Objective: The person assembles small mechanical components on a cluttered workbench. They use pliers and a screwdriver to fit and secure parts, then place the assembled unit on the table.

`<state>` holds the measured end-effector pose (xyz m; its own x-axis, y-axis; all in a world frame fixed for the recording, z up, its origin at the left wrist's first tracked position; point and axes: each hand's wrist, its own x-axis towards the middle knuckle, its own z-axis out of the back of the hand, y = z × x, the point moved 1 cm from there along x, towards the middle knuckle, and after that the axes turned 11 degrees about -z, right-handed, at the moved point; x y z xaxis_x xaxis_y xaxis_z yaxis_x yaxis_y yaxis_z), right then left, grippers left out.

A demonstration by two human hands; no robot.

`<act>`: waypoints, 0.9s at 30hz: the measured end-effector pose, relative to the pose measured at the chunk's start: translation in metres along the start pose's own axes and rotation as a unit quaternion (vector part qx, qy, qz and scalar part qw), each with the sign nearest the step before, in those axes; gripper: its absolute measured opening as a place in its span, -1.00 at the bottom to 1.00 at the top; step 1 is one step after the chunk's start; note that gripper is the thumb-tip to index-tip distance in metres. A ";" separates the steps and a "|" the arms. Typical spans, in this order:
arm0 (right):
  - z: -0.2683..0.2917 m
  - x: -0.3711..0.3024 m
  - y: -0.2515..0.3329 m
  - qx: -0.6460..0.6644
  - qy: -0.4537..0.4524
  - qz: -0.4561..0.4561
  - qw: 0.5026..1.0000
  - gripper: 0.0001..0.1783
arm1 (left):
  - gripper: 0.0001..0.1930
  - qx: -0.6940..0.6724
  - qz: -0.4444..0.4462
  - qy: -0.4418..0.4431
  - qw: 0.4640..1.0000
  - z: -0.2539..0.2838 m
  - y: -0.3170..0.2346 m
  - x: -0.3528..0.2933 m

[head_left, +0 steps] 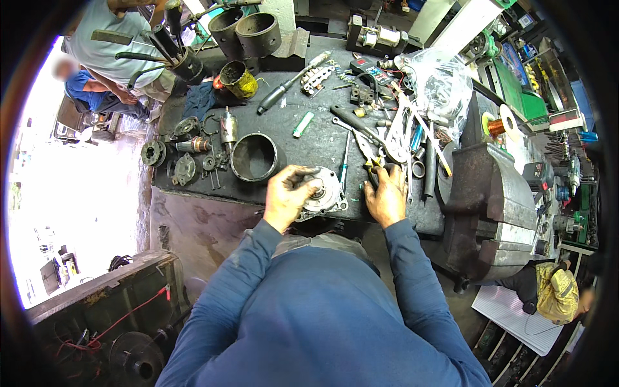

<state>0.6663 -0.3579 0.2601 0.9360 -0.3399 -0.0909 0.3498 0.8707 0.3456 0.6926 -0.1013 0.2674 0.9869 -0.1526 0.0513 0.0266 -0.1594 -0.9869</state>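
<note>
My left hand [289, 197] bends over a round silver metal end housing [332, 197] with bolt lugs, at the bench's near edge. Its thumb and fingertips come together by the central hole; whatever they pinch is too small to make out. To the right, my right hand [387, 198] lies on the bench with its fingers curled round the dark end of pliers with yellow on them [369, 152]. Between the hands lies a screwdriver with a teal handle [343, 172]. A dark open metal cylinder [256, 157] stands just beyond my left hand.
Motor parts, among them an armature [193, 145], lie at the left. Wrenches [401, 129] and loose tools crowd the right, beside a clear plastic bag [445, 84]. A big bench vise [487, 200] stands at the right edge. Other people [122, 51] are around the bench.
</note>
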 end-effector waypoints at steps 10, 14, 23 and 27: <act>0.003 -0.016 0.060 0.124 0.165 0.202 0.957 -0.27 | -0.73 0.016 0.028 -0.106 0.994 0.067 -0.037 -0.022; -0.003 -0.009 0.076 0.104 0.179 0.204 0.957 -0.32 | -0.73 -0.016 0.053 -0.120 0.991 0.058 -0.025 -0.042; 0.002 -0.010 0.086 0.169 0.158 0.204 0.951 -0.44 | -0.75 -0.024 0.068 -0.118 0.990 0.053 -0.015 -0.058; 0.015 -0.011 0.089 0.217 0.140 0.211 0.943 -0.45 | -0.74 -0.028 0.060 -0.116 0.991 0.053 -0.019 -0.054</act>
<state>0.6863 -0.2819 0.3063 0.9831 0.1642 -0.0812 -0.0481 0.6594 0.7503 0.6468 -0.0381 0.2750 0.9926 0.0545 -0.1084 -0.0948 -0.2094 -0.9732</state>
